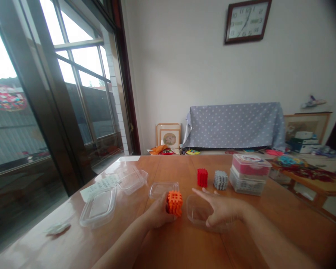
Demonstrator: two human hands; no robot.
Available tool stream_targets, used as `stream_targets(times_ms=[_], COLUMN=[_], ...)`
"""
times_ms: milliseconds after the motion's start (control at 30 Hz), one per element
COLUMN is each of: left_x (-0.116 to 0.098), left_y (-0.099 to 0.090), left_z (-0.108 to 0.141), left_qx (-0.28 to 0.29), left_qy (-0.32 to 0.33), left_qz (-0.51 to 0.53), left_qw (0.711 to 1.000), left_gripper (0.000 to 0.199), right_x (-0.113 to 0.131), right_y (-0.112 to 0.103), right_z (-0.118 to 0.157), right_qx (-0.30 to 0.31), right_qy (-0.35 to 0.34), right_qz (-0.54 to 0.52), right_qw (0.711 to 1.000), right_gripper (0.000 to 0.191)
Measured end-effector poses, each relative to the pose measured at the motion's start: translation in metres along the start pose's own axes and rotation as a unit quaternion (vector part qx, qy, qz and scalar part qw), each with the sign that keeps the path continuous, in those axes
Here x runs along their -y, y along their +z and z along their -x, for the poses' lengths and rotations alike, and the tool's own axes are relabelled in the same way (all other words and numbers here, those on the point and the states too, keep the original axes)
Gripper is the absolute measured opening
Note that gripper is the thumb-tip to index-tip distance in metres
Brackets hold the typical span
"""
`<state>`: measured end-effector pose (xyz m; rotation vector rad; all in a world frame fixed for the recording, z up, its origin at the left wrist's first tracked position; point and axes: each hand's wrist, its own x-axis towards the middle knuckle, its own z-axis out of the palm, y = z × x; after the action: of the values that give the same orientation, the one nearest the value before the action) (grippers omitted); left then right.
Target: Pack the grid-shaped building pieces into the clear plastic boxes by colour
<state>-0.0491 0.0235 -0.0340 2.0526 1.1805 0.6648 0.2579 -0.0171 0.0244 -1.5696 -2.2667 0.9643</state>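
My left hand (159, 212) is wrapped round an orange block of interlocking toy pieces (175, 203), held low over the middle of the table. To its right, my right hand (220, 204) has its fingers spread with nothing in them. It hovers over or beside a clear plastic container (194, 215), partly hiding it; whether they touch I cannot tell. Beyond that hand stand a red block (202, 177) and a grey block (220, 180) of similar pieces. A clear lid or shallow tray (162, 188) lies just behind the orange block.
Stacked plastic boxes (250, 175) stand at the table's right. On the left are clear containers (131, 180), another lidded container (99, 207), a paper with writing (89, 191) and a crumpled wrapper (57, 228). The wooden table (168, 246) ends before a cloth-covered object (235, 125) by the wall.
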Motion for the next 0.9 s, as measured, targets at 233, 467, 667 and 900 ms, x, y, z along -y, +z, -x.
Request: stream_targets(times_ms=[233,467,667,900], left_x=[-0.003,-0.01,-0.009,-0.015], left_y=[-0.002,-0.001,0.001,-0.002], left_z=[0.007,0.016,0.019,0.025], left_qx=[0.001,0.012,-0.004,-0.002], left_qy=[-0.013,-0.007,-0.005,-0.004], left_qz=[-0.005,-0.002,0.002,-0.02], left_qw=[1.0,1.0,1.0,1.0], left_gripper=[0.077,0.066,0.066,0.063], right_x=[-0.006,-0.045,-0.074,-0.072], right_y=[0.002,0.008,0.006,0.012], right_z=[0.007,-0.003,0.017,0.024], right_qx=[-0.111,-0.375,-0.365,-0.235], right_qy=[-0.042,0.053,0.12,0.106], right_qz=[-0.078,-0.215,-0.19,-0.243], right_qw=[0.99,0.9,0.903,0.935], right_gripper=[0.102,0.054,0.046,0.036])
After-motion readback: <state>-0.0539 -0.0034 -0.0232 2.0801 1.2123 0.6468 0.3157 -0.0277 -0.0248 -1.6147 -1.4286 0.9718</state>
